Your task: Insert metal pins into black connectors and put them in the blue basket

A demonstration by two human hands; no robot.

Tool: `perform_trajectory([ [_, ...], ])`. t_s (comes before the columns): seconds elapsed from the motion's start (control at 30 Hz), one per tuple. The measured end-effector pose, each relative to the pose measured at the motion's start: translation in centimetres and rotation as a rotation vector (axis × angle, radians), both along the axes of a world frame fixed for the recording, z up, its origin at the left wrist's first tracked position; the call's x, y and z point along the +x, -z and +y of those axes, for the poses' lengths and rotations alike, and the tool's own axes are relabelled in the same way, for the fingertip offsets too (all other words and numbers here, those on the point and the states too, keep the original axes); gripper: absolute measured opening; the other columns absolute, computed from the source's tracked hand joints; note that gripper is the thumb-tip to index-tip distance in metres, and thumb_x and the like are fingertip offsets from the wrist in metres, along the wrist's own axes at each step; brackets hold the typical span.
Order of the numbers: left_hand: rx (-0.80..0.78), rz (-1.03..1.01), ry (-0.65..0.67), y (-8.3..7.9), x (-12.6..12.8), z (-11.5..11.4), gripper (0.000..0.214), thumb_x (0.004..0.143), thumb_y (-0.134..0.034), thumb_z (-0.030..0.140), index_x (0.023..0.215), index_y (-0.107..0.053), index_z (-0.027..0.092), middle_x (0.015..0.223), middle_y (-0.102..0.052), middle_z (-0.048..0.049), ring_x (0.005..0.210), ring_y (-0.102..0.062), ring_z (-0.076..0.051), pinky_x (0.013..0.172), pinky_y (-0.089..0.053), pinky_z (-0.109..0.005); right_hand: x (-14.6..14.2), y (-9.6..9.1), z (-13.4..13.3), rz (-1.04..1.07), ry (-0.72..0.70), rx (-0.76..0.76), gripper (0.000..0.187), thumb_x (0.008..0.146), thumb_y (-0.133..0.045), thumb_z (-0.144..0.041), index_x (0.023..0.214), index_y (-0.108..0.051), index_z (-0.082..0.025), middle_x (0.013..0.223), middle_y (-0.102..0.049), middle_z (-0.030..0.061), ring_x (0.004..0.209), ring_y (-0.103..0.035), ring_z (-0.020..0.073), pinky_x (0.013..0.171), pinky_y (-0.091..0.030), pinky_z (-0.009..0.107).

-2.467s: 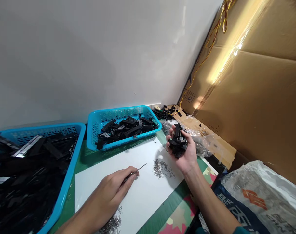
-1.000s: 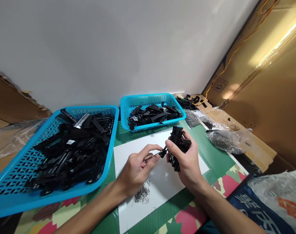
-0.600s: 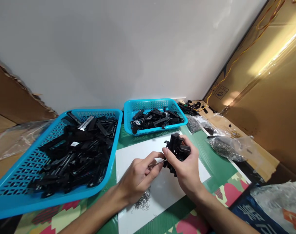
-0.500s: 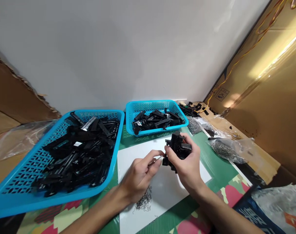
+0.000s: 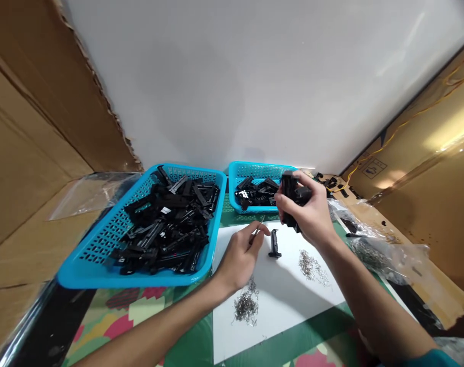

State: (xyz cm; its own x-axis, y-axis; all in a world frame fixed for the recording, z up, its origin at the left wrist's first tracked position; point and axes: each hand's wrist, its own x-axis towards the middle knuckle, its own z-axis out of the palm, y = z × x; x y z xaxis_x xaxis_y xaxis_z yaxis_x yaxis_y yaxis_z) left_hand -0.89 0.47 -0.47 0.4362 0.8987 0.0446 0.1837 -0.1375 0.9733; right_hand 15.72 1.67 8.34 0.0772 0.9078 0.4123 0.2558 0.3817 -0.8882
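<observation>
Bunch of black plastic parts (image 5: 289, 196) sits in the person's right hand (image 5: 312, 209), raised above the far edge of a white sheet (image 5: 281, 298); the fingers and thumb are closed around it. One loose black part (image 5: 274, 244) lies on the sheet, lengthwise away from the person. Just beside it, to its left, is the left hand (image 5: 241, 255), its thumb and fingers pinched on a thin metal tool (image 5: 255, 234); whether a fingertip touches the loose part, one cannot tell.

Two heaps of tiny bent metal pieces lie on the same sheet: a left heap (image 5: 246, 307) near the left wrist, and a right heap (image 5: 309, 265) beneath the right forearm. The sheet rests on a green surface (image 5: 196, 334), with a colourful patterned covering (image 5: 144, 311) showing along the near side.

Left of the sheet stands a large blue basket (image 5: 140, 281), heaped with black parts. Beyond the sheet is a smaller blue basket (image 5: 251, 209), also holding black parts, its right end partly hidden by the right hand. Clear bags (image 5: 392, 259) lie to the right. Cardboard (image 5: 36, 112) flanks the workplace on both sides, and a pale wall (image 5: 232, 92) rises behind.
</observation>
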Motion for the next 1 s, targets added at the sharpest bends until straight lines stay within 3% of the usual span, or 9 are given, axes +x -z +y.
perform_trajectory([
  [0.07,0.057,0.134,0.000,-0.1,0.2,-0.2,0.031,0.108,-0.040,0.038,0.099,-0.063,0.021,0.062,-0.040,0.0057,0.059,-0.040,-0.016,0.058,-0.025,-0.028,-0.4,-1.3,0.4,-0.106,-0.131,-0.039,0.014,0.085,-0.075,-0.031,0.089,-0.064,-0.023,0.069,-0.054,-0.0049,0.058,-0.046,0.0121,0.054,-0.038,0.028],
  [0.17,0.128,0.272,0.029,0.1,0.4,-0.5,0.027,0.104,-0.040,0.028,0.095,-0.065,0.021,0.075,-0.061,-0.0004,0.073,-0.056,-0.020,0.065,-0.029,-0.030,-3.1,-3.0,1.4,-0.518,-0.319,0.027,0.006,0.086,-0.073,-0.025,0.087,-0.067,-0.022,0.070,-0.054,-0.0039,0.064,-0.046,0.0126,0.060,-0.036,0.028],
  [0.3,0.144,0.315,-0.001,0.4,0.3,-1.0,0.027,0.101,-0.042,0.024,0.099,-0.068,0.021,0.079,-0.067,-0.0042,0.074,-0.057,-0.025,0.065,-0.025,-0.033,-8.7,-3.4,3.9,-0.964,-0.375,0.168,0.016,0.089,-0.073,-0.026,0.104,-0.072,-0.024,0.069,-0.058,-0.0020,0.065,-0.052,0.0154,0.063,-0.033,0.029],
  [0.43,0.155,0.362,-0.019,0.4,0.1,-1.3,0.029,0.101,-0.042,0.024,0.104,-0.070,0.021,0.076,-0.066,-0.0059,0.071,-0.057,-0.026,0.063,-0.022,-0.035,-12.7,-3.3,6.2,-1.016,-0.498,0.202,0.044,0.095,-0.076,-0.046,0.130,-0.066,-0.021,0.104,-0.073,0.0073,0.090,-0.066,0.0234,0.072,-0.043,0.031],
  [0.53,0.158,0.388,-0.006,0.1,-0.1,-1.5,0.028,0.100,-0.043,0.023,0.105,-0.070,0.022,0.074,-0.064,-0.0056,0.069,-0.057,-0.026,0.061,-0.021,-0.035,-13.4,-4.0,6.3,-0.940,-0.621,0.235,0.043,0.100,-0.071,-0.043,0.136,-0.063,-0.020,0.126,-0.070,0.0096,0.105,-0.067,0.0243,0.083,-0.049,0.034],
  [0.63,0.154,0.392,0.008,-0.4,-0.3,-1.7,0.027,0.101,-0.042,0.024,0.107,-0.069,0.024,0.071,-0.061,-0.0029,0.067,-0.057,-0.024,0.060,-0.023,-0.034,-11.8,-5.2,5.1,-0.775,-0.671,0.258,0.028,0.105,-0.062,-0.031,0.132,-0.068,-0.023,0.128,-0.070,0.0064,0.106,-0.067,0.0215,0.087,-0.051,0.035],
  [0.8,0.077,0.235,-0.014,-0.7,-0.6,-1.5,0.025,0.106,-0.039,0.031,0.107,-0.063,0.025,0.059,-0.045,0.0045,0.059,-0.050,-0.020,0.060,-0.025,-0.031,-4.2,-6.1,1.4,-0.490,-0.427,0.045,0.017,0.104,-0.063,-0.031,0.099,-0.078,-0.025,0.089,-0.074,0.0004,0.075,-0.064,0.0162,0.064,-0.046,0.031],
  [0.9,0.024,0.077,-0.036,-0.3,-0.6,-1.1,0.027,0.110,-0.036,0.040,0.101,-0.056,0.024,0.059,-0.035,0.0072,0.057,-0.040,-0.017,0.059,-0.025,-0.029,1.0,-4.0,-1.2,-0.473,-0.327,-0.199,0.027,0.094,-0.077,-0.033,0.069,-0.072,-0.023,0.058,-0.061,-0.0025,0.049,-0.050,0.0127,0.049,-0.032,0.030],
  [1.0,-0.058,-0.053,-0.041,0.1,-0.6,-0.5,0.027,0.110,-0.036,0.044,0.101,-0.052,0.024,0.062,-0.032,0.0082,0.057,-0.032,-0.015,0.056,-0.024,-0.027,3.6,0.0,-3.6,-0.716,-0.148,-0.312,0.035,0.092,-0.077,-0.039,0.063,-0.067,-0.022,0.055,-0.061,-0.0002,0.047,-0.045,0.0128,0.049,-0.025,0.030],
])
